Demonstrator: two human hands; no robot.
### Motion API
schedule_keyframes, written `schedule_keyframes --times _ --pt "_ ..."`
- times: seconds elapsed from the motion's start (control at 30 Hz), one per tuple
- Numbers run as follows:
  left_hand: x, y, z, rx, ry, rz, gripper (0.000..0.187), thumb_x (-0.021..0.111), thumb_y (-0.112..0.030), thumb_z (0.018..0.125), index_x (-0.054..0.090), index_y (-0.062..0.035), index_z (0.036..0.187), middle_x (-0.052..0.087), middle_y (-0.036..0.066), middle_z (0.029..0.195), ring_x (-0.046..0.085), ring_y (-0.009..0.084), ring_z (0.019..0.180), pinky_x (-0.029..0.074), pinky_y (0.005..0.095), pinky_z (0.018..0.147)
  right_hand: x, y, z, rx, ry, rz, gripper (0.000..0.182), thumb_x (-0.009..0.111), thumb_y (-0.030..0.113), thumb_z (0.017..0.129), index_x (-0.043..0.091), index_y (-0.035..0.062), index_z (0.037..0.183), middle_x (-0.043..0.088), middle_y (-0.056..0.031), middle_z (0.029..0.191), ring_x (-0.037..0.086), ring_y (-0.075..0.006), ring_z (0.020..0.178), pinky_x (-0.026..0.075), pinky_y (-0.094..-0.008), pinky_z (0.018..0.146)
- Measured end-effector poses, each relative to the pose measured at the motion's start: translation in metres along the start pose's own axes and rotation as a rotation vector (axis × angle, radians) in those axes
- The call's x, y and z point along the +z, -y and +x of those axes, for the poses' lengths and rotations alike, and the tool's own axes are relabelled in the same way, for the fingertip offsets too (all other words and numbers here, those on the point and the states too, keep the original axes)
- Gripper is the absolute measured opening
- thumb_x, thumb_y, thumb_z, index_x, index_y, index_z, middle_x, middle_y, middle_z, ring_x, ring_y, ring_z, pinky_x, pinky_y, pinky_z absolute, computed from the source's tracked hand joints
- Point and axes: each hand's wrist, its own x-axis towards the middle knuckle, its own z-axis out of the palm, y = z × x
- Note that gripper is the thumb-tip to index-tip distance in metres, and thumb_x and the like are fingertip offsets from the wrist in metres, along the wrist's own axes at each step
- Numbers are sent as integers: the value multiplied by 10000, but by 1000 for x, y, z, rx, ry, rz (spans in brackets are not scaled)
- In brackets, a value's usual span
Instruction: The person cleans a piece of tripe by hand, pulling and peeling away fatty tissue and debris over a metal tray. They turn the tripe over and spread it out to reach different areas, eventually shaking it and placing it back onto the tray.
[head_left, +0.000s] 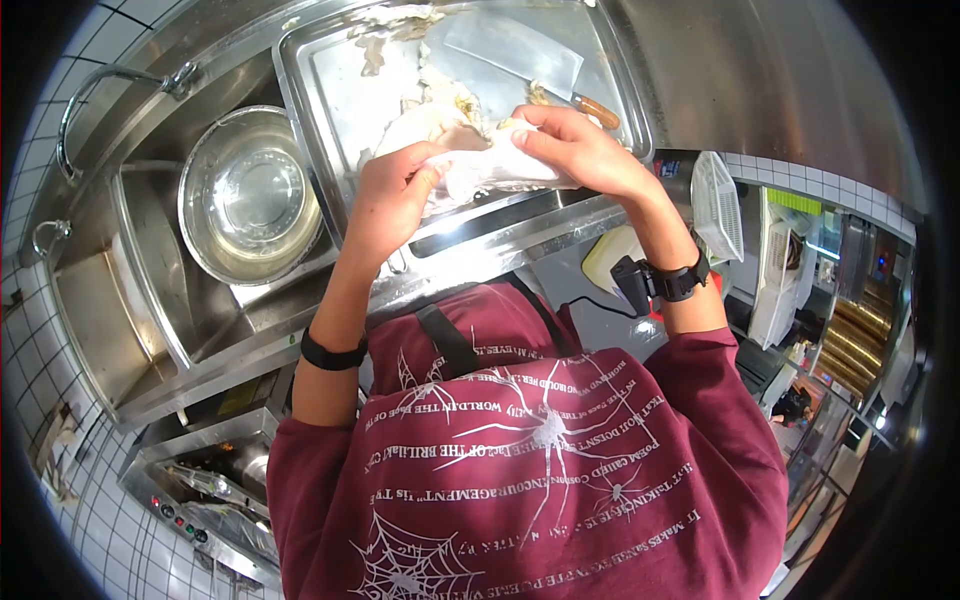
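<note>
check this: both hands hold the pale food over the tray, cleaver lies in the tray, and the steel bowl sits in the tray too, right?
Not quite. The head view shows the steel bowl in the sink beside the tray, not in it. Left hand and right hand hold the pale food; the cleaver lies in the tray.

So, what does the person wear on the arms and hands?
Both hands are bare, no gloves. The left hand has a plain black band on its wrist. The right hand has a black strap carrying a small black device. Dark red sleeves with white print are pushed up above the elbows.
</note>
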Motion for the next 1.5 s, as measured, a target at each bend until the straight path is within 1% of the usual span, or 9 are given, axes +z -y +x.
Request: schedule_keyframes --times 0.07,0.2,0.3,0.5,0.7,0.83,1.2,1.3,1.5 --pt "1 -11 -4 129 -186 229 168 557 -88 859 633 -43 1001 634 144 739 609 217 627 456 316 602 4 8 -2 -83 13 -123 288 553 290 912 576 24 1019 584 -5 832 510 -68 769 413 -250 665" --pt "9 -12 -9 236 -305 466 131 550 -93 862 608 -46 971 607 174 720 595 259 603 452 335 585 8 4 1 -173 -51 -467 327 639 274 843 582 11 1028 612 -110 782 558 -174 717 430 -326 660" --pt "14 -11 -11 214 -324 474 115 526 -88 872 581 -44 963 587 169 686 583 268 595 441 355 577 2 2 7 -9 -7 -514 326 661 254 820 608 -14 997 614 -181 762 568 -259 687 442 -358 669" --pt "33 7 -13 162 -269 -18 132 513 -88 880 573 -27 981 548 161 653 547 271 570 419 352 558 -2 -23 21 -71 -174 -518 280 640 160 761 656 -5 986 635 -218 790 616 -355 755 475 -378 710" --pt "38 -7 -30 43 -279 122 120 536 -86 863 581 -32 960 573 193 638 596 345 596 434 398 550 13 -55 35 -132 -370 -583 336 556 -13 700 632 -4 1028 636 -239 859 631 -357 821 481 -390 728" --pt "40 -11 -39 179 -338 328 114 543 -80 856 588 -39 953 564 194 611 595 371 587 437 421 524 18 -58 40 -112 -384 -580 367 569 -12 701 620 -1 1064 640 -236 880 636 -351 830 483 -394 731" --pt "48 -12 -41 284 -343 436 58 569 -77 838 548 -33 870 578 169 587 591 358 537 435 428 482 21 -83 70 -57 -395 -241 311 582 89 775 639 -22 1059 675 -186 959 654 -222 897 483 -312 797" --pt "48 -10 -40 238 -336 378 119 539 -48 837 579 -25 946 545 199 599 586 389 593 428 425 509 27 -88 82 -106 -446 -123 292 584 116 752 670 2 1007 664 -227 863 668 -277 839 493 -332 768" --pt "47 -6 -39 194 -356 348 81 535 -48 842 579 -15 901 549 212 613 584 401 604 430 422 512 35 -100 101 -89 -552 -186 267 603 177 787 678 26 994 674 -197 881 666 -263 848 493 -329 769"
